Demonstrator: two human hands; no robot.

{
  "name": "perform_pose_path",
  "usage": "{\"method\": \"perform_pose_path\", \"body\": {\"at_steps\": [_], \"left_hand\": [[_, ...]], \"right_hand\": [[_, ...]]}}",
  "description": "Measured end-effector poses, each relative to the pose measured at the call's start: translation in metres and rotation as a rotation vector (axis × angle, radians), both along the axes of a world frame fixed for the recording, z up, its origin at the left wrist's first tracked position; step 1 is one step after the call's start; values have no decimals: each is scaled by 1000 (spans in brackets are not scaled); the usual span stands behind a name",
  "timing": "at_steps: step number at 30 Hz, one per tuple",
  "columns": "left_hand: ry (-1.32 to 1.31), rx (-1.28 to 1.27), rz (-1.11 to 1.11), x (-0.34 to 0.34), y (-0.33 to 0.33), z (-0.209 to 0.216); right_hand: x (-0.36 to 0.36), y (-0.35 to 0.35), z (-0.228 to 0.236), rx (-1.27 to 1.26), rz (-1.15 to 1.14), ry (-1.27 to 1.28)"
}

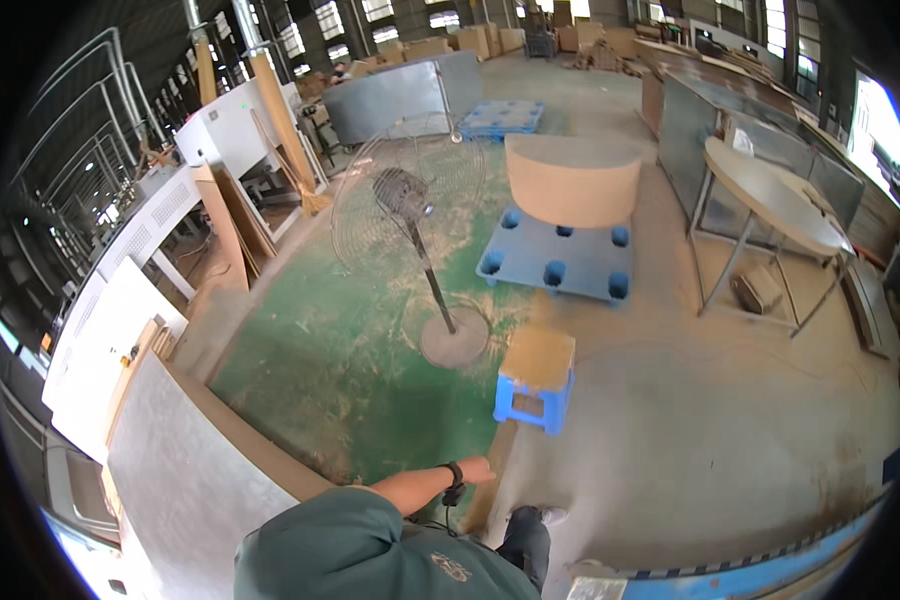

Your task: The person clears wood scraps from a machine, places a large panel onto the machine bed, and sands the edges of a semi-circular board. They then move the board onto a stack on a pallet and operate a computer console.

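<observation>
My left hand (pixel 478 470) is out in front of my body, its fingers curled closed; whatever may be inside them is hidden. A black band with a small device (pixel 454 482) sits on that wrist, and a thin cable hangs from it. Below the hand, a tan strip (pixel 485 500) runs along the edge of the green floor. The nearest object is a blue plastic stool (pixel 534 405) with a tan board (pixel 538 358) on top, standing just beyond the hand and apart from it. My right hand does not show.
Past the stool stands a dusty pedestal fan (pixel 453 337). A blue pallet (pixel 555 268) carries a curved tan block (pixel 572 180). On the right is a metal-legged table (pixel 770 200). A grey panel (pixel 185 470) lies left; a blue-edged surface (pixel 730 580) fills the lower right.
</observation>
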State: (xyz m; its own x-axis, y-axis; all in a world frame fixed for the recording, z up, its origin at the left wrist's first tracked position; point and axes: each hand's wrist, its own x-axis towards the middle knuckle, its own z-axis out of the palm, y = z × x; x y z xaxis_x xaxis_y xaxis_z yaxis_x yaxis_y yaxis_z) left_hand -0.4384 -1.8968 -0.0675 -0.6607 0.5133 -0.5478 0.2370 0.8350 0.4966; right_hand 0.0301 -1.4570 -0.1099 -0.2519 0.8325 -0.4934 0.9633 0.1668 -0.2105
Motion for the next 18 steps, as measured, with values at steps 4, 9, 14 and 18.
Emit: {"method": "perform_pose_path", "body": {"at_steps": [4, 9, 14, 18], "left_hand": [[78, -16, 77, -83, 57, 30], [156, 34, 66, -157, 129, 41], [113, -12, 22, -197, 200, 23], [119, -133, -6, -213, 258, -9]], "right_hand": [[-140, 27, 35, -29, 151, 182], [-236, 69, 68, -68, 224, 302], [-253, 115, 63, -87, 197, 302], [-225, 161, 48, -77, 78, 300]]}}
